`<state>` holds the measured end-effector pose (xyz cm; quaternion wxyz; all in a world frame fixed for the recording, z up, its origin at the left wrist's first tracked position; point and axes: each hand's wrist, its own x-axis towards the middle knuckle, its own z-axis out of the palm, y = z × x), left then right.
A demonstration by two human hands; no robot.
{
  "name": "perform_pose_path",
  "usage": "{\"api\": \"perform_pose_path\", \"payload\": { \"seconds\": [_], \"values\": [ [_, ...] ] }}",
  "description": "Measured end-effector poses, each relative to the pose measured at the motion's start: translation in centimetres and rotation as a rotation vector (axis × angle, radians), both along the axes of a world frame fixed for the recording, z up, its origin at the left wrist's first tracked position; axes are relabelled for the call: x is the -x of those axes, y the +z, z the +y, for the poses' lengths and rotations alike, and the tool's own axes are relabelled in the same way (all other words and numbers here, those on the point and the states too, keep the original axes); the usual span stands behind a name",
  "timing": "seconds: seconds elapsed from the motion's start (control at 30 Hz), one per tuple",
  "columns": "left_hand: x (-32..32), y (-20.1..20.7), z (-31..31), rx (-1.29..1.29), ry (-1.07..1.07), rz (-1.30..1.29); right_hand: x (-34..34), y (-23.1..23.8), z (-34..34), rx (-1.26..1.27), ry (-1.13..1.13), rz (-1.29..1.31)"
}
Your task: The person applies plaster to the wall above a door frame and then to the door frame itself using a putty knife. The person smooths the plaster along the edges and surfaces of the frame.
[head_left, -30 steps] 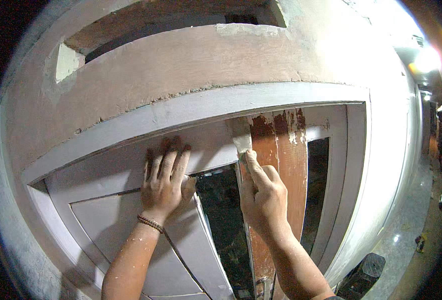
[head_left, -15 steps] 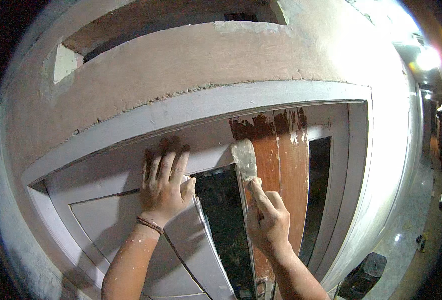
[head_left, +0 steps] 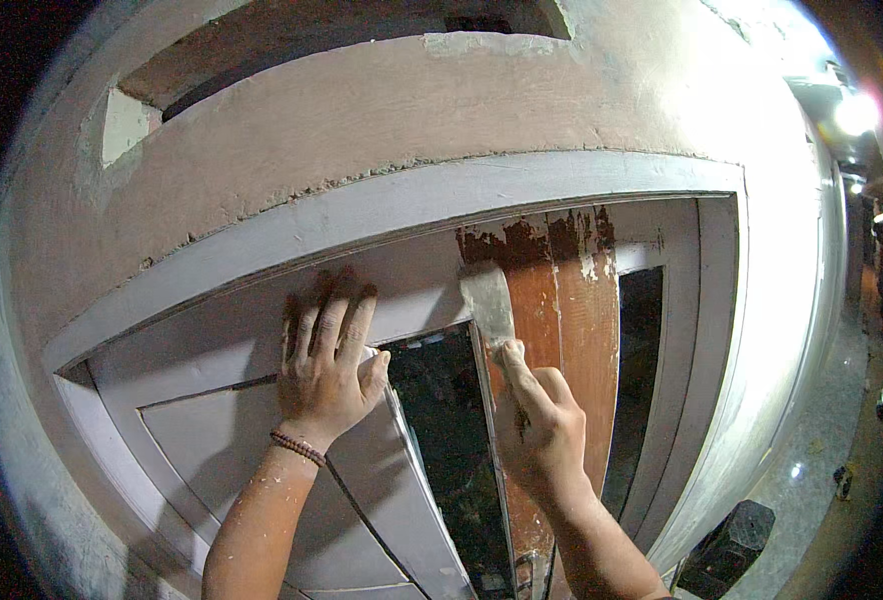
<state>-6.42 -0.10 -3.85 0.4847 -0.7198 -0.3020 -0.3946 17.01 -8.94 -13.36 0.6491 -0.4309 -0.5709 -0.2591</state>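
My right hand (head_left: 542,425) grips a putty knife (head_left: 489,305), its wide metal blade laid against the upper door beside a stripped strip of brown wood (head_left: 582,350). Ragged dark remains of coating mark the top of that strip. My left hand (head_left: 332,355) lies flat with fingers spread on the pale-painted door (head_left: 247,435), left of a dark glass pane (head_left: 442,430). A beaded bracelet (head_left: 299,447) circles the left wrist. Pale flecks dot the left forearm. The knife's handle is mostly hidden in my right fist.
A pale door frame (head_left: 402,205) surrounds the door, with a rough plaster wall (head_left: 362,110) and a recessed opening (head_left: 342,45) above. A second dark pane (head_left: 642,340) is right of the bare wood. At lower right, a black object (head_left: 730,550) stands on the floor; a bright lamp (head_left: 855,115) shines beyond.
The putty knife's blade has shifted slightly upward and left along the paint edge, and my right hand has turned a little with it. My left hand keeps its place on the door.
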Motion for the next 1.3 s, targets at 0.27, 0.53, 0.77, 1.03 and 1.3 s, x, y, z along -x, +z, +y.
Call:
{"api": "perform_pose_path", "payload": {
  "seconds": [0.27,0.53,0.77,1.03,1.3],
  "values": [
    [0.0,-0.1,0.1,0.01,-0.011,-0.021,-0.1,-1.1,0.1,0.013,-0.014,-0.013],
    [-0.1,-0.1,-0.1,-0.024,-0.002,-0.016,0.4,-1.8,-0.6,-0.009,-0.01,-0.022],
    [-0.2,0.2,-0.3,-0.053,-0.01,0.008,-0.8,-1.7,-0.3,0.008,0.002,-0.04],
    [-0.1,0.1,-0.1,-0.043,-0.011,0.002,-1.0,-3.1,-0.3,-0.008,0.008,-0.06],
    [0.2,-0.2,0.4,-0.074,0.028,0.01,-1.7,-3.7,-0.3,0.09,0.053,-0.064]
  ]
}}
